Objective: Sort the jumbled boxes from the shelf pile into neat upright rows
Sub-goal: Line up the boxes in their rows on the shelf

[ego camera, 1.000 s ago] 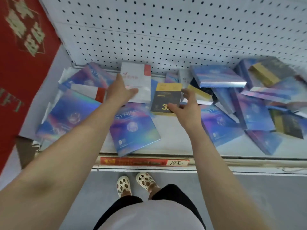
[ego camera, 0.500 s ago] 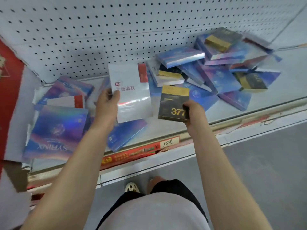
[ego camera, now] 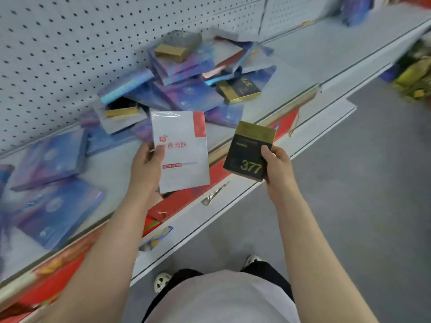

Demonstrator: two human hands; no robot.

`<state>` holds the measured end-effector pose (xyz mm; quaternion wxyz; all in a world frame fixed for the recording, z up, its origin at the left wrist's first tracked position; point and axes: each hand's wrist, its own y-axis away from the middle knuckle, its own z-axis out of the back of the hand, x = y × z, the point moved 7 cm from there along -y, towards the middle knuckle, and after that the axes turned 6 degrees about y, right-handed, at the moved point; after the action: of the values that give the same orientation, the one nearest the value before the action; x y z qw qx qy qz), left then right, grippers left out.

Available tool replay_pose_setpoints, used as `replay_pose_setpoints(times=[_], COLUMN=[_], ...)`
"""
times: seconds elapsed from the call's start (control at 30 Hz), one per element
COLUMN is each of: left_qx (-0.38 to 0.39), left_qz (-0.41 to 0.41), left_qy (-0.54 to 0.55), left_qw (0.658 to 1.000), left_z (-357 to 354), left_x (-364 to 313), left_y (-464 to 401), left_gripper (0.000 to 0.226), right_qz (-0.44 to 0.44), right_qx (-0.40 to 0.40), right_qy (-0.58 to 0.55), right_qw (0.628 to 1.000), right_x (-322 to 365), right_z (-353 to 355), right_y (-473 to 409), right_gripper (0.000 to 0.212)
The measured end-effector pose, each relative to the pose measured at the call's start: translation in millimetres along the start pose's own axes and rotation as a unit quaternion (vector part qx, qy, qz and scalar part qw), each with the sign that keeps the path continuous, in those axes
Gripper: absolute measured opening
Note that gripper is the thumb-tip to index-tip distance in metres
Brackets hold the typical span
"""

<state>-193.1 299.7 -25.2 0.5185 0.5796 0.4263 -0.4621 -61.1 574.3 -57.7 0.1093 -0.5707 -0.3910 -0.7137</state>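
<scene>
My left hand (ego camera: 149,164) grips a white box (ego camera: 180,151), right hand (ego camera: 278,166) a black box (ego camera: 250,151); I'd stand each upright on bare shelf (ego camera: 326,54).

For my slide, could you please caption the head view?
Left hand holds white flat box, right hand black-gold box.

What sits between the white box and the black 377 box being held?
Nothing held: in the head view only the shelf edge with its red strip shows between the white box and the 377 box.

Head camera looks steeply down over the shelf (ego camera: 303,64)
</scene>
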Motion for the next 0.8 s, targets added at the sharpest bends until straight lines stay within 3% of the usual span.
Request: replay_pose_setpoints(times=[0.17,0.27,0.43,0.8], left_qx=[0.047,0.080,0.145,0.252], left_qz=[0.013,0.024,0.031,0.040], left_qy=[0.008,-0.004,0.000,-0.014], left_qw=[0.999,0.996,0.989,0.967], left_z=[-143,-225,-333,-562], left_x=[18,25,29,35], left_y=[24,38,48,-2], left_gripper=[0.012,0.014,0.015,0.012], right_qz=[0.027,0.031,0.027,0.012], right_qx=[-0.041,-0.068,-0.110,-0.211], right_qy=[0.020,0.033,0.006,-0.034], right_qw=[0.999,0.997,0.994,0.977], right_x=[24,38,51,86], right_z=[133,205,290,428], right_y=[-31,-50,-81,-201], right_gripper=[0.029,0.018,0.009,0.011])
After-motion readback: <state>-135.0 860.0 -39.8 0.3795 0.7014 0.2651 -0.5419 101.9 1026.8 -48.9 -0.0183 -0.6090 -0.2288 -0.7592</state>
